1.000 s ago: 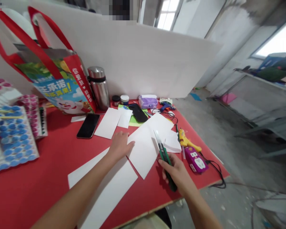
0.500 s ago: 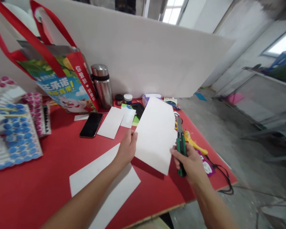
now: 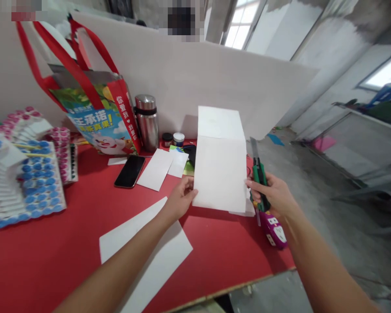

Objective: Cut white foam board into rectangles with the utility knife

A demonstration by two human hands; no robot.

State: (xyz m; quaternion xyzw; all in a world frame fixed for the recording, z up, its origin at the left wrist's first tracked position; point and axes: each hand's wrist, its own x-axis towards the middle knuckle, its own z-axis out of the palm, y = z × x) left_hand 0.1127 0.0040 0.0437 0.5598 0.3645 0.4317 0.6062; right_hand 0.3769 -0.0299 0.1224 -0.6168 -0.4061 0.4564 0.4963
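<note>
A white sheet of paper (image 3: 220,165) stands upright above the red table (image 3: 52,243), creased across its upper part. My left hand (image 3: 180,200) pinches its lower left edge. My right hand (image 3: 271,194) is closed round a green utility knife (image 3: 258,174) with the blade pointing up, and its fingertips touch the sheet's right edge. Another long white sheet (image 3: 143,256) lies flat on the table under my left forearm.
A black phone (image 3: 129,171), smaller white sheets (image 3: 156,168), a steel flask (image 3: 147,122), a red printed bag (image 3: 97,113) and two small jars (image 3: 172,139) sit at the back before a white board (image 3: 189,74). Dotted card stacks (image 3: 22,182) lie left. A purple power strip (image 3: 275,229) lies near the right edge.
The sheet went from flat on the table to lifted and upright between both hands. My right hand with the knife rose from the table to the sheet's right edge.
</note>
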